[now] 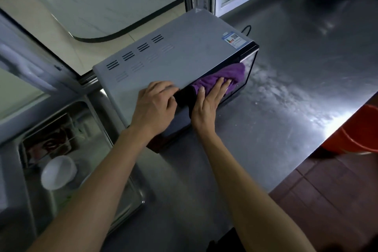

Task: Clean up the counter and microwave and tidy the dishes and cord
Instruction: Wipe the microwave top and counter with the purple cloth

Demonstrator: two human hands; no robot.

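Right hand [210, 98] pressing purple cloth [223, 79] flat-fingered against microwave [163, 57] door; left hand [155, 104], fingers curled, bracing top edge. Advise wiping overlapping strokes, steady pressure.

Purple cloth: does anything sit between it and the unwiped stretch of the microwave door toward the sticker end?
Nothing visible does. The right hand presses the purple cloth flat on the microwave door, and the glass beyond it is bare.
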